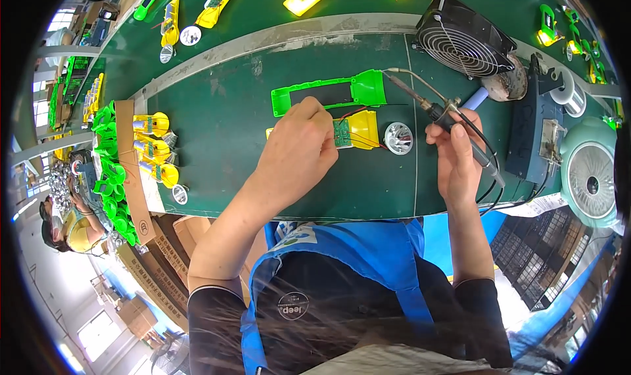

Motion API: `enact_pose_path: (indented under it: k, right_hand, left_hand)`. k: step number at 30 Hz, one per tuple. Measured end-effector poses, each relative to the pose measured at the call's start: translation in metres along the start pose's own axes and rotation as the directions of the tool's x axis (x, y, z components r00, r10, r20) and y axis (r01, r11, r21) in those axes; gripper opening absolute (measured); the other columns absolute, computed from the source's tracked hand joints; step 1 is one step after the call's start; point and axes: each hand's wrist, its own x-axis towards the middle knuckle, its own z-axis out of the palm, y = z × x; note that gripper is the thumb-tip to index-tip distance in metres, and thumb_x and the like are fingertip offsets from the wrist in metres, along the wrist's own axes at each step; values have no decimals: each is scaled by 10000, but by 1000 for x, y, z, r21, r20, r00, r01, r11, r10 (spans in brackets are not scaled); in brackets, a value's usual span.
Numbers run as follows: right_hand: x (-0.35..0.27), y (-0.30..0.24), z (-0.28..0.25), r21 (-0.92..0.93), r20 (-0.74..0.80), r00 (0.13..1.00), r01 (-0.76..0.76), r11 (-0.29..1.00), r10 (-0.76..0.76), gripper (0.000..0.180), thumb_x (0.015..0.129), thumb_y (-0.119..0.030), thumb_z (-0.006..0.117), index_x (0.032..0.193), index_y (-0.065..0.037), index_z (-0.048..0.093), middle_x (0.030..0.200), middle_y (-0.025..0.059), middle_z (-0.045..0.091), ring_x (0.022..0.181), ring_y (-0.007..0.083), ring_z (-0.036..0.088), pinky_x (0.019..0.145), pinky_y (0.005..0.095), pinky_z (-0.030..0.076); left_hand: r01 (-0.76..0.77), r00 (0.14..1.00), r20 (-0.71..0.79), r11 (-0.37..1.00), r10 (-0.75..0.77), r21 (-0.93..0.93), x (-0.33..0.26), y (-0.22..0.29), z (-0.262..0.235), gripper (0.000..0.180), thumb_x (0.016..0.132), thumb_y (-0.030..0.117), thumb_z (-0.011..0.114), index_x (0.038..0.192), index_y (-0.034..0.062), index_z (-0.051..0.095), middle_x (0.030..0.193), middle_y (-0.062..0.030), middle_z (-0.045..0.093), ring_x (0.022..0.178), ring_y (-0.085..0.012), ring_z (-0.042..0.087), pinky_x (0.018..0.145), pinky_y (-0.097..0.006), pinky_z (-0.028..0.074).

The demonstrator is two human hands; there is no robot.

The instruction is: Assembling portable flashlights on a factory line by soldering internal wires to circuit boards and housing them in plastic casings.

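Note:
My right hand (458,153) is wrapped round a soldering iron (442,117), its metal tip pointing up and left over the bench. My left hand (299,145) bends over a yellow lamp housing (363,126), fingers pinched together; what lies between them is hidden. A small green circuit board (342,132) sits in that housing, partly covered by my fingers. Thin red and black wires run from it to a round silver reflector (398,138) at its right. Just beyond lies a bright green casing frame (319,93) with a rectangular opening.
Yellow lamp housings (158,148) and a cardboard strip (135,178) line the left, beside a pile of green casings (110,191). A black fan (463,40), a blue soldering station (531,125) and a solder spool (570,93) stand right. Further lamps (217,3) lie along the far side.

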Motion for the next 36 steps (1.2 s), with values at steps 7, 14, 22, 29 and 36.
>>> enact_pose_path:
  k: [7,14,22,29,36]
  right_hand:
    - [15,-7,10,-228,150,985,120,966,-87,278,895,-129,646,1080,8,490,919,135,630,792,142,615,734,282,512]
    - [31,-13,30,-291,222,971,147,945,-83,269,900,-106,629,1086,18,480,905,130,637,755,129,622,697,264,514]
    - [33,-16,43,-431,197,971,210,877,-136,359,924,-249,607,1120,3,441,890,168,662,818,234,674,759,320,527]
    - [57,12,55,-283,322,897,395,874,-302,273,904,-51,629,1124,-13,472,971,100,631,905,202,684,716,274,542]
    - [62,47,52,-481,492,820,535,695,-292,291,778,15,714,1027,-19,567,893,108,586,752,199,616,647,291,501]
  left_hand:
    - [-21,1000,-13,1000,22,3,0,0,-2,106,722,-29,613,760,-8,516,857,-128,528,786,-325,567,672,-409,475]
    - [7,1000,2,1000,-7,13,-2,1,-5,103,720,-34,611,755,-10,516,874,-130,531,785,-326,567,665,-409,478]
    - [14,1000,17,987,-12,-163,12,-6,-19,126,782,99,676,828,39,575,827,-121,589,747,-317,599,670,-404,491]
    - [-190,974,-136,981,182,-48,34,-7,17,113,779,69,681,847,35,598,805,-93,614,703,-242,611,623,-354,491]
    - [255,953,60,685,-296,-683,0,-40,-22,81,847,44,639,874,-31,624,712,-11,613,646,-36,522,578,-222,450]
